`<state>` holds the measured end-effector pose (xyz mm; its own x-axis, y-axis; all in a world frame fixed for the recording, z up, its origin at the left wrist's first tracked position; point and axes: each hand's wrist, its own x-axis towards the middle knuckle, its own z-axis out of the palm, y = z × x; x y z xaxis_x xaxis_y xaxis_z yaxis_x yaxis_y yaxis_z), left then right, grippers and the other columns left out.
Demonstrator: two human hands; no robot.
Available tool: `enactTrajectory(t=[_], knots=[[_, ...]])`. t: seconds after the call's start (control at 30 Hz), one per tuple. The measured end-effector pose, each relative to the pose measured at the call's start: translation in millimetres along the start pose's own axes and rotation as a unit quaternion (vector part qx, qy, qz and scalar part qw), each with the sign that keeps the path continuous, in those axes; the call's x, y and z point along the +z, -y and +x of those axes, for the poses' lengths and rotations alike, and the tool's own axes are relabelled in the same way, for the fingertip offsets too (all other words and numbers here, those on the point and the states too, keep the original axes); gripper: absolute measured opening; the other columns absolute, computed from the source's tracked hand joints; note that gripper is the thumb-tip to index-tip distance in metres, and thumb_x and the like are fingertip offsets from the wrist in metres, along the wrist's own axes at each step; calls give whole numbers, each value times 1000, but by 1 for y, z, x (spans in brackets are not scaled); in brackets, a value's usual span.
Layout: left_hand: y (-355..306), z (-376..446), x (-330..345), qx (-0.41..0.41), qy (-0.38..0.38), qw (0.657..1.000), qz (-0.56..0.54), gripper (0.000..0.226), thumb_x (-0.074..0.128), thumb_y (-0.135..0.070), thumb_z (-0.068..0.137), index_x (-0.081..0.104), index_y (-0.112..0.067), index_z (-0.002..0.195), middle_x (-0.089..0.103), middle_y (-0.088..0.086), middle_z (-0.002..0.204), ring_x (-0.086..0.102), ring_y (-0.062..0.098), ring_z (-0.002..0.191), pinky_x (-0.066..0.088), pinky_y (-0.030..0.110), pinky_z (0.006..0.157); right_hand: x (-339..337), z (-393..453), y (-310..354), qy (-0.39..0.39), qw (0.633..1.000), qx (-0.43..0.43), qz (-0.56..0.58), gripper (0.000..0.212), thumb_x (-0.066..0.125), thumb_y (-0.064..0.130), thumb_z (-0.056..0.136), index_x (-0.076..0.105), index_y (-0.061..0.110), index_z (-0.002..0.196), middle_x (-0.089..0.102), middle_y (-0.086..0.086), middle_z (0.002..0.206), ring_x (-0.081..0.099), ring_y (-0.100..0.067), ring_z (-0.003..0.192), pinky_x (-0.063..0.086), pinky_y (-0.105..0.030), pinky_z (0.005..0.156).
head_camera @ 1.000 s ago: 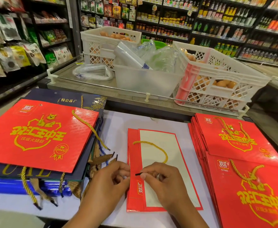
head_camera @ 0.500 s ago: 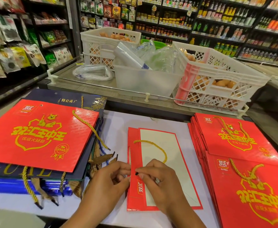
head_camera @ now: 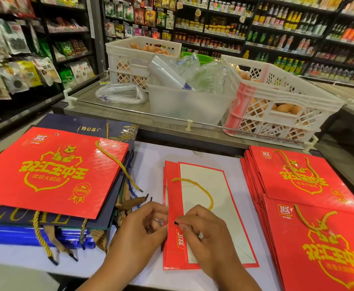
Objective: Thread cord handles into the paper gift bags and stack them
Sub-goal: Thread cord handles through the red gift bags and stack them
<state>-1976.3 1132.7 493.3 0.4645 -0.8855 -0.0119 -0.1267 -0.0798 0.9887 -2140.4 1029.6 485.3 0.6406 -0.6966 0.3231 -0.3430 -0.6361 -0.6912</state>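
Far left on the white table (head_camera: 203, 156): stack of finished gift bags (head_camera: 54, 171), red one on top over navy and blue ones, gold cord handles hanging off the near and right edges. Next, left hand (head_camera: 142, 229), fingers curled, thumb and fingertips pinching the left edge of the flat red bag (head_camera: 201, 206) in the middle of the table, holding it steady. That bag lies flat with its long axis running away from the person, red border round a white panel, the edge with the holes on its left side. Gold cord (head_camera: 195, 187) already goes in at the far hole and loops across the white panel back toward the near hole. Right hand (head_camera: 205, 234) just right of the left hand, nearly touching it, fingers curled, pinching the cord's black tip (head_camera: 175, 223) right on the red strip; tip points left, toward the left hand. Judgement: second end is about to go through the near hole, so the move is a short push leftward and down by the right hand; the hole itself is hidden by the fingers, can't tell whether the tip is in. Far right: fanned pile of red bags (head_camera: 310, 206) with gold handles. Behind the table, white egg crates (head_camera: 276, 97) and a clear plastic bin (head_camera: 184, 103).
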Motion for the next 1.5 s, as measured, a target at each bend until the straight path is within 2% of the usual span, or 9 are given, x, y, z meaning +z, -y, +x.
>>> enactTrajectory(t=[0.1,0.23,0.5,0.77,0.9,1.07,1.2,1.3,1.5], knots=[[-2,0,0,12,-1,1000,15,33,79,-7,88,72,-39,89,72,-3,80,62,9,69,57,26,72,1,1,2,4,1000,-7,-17,41,44,67,99,71,38,111,58,33,99,62,8,92,47,-4,77],[-1,0,0,5,4,1000,23,28,77,-7,89,72,-34,86,70,-2,77,59,5,66,53,24,69,2,2,0,15,999,-7,-43,22,53,54,99,65,41,112,54,42,99,61,9,92,45,-2,77],[0,0,-3,4,35,997,71,37,63,-2,94,75,-35,83,71,-3,75,58,2,65,50,23,68,-1,2,-2,10,999,15,-26,15,64,42,95,73,39,106,61,31,91,63,-1,88,46,-6,74],[5,1,-6,4,39,997,73,33,62,-2,93,78,-30,87,65,-9,71,58,5,68,49,28,70,0,1,-3,16,1000,-2,-10,20,63,47,94,68,42,112,60,38,102,64,4,100,50,-5,82],[0,-2,-5,7,37,999,34,12,64,-22,83,75,-27,85,68,0,72,61,15,66,51,33,68,-1,1,-3,1,1000,-2,13,17,64,45,94,71,40,109,65,28,103,67,-2,97,53,-11,81],[0,-3,-5,4,20,1000,0,34,62,1,97,72,-27,78,70,10,70,64,19,63,54,32,63,-2,1,-3,-15,1000,-3,16,10,65,38,96,75,36,99,66,23,95,65,-5,86,47,-9,73],[-2,-5,-4,3,15,999,-44,12,71,-22,92,62,-30,95,67,14,68,63,23,62,53,43,67,-2,1,-2,-23,1000,9,17,13,59,42,98,71,37,98,67,24,98,67,-4,94,52,-12,79],[2,-5,-5,-2,27,999,-30,38,77,-44,80,55,-40,111,71,10,75,66,24,71,55,46,75,-1,-2,1,-23,1000,1,16,17,55,48,99,68,39,100,67,24,99,67,-2,96,53,-11,80],[5,-7,-5,35,31,999,28,40,74,-11,92,63,-40,117,59,6,78,58,18,73,48,33,75,-5,-10,4,1,999,-27,-24,23,58,52,96,59,47,119,61,30,108,64,-4,100,55,-17,82]])
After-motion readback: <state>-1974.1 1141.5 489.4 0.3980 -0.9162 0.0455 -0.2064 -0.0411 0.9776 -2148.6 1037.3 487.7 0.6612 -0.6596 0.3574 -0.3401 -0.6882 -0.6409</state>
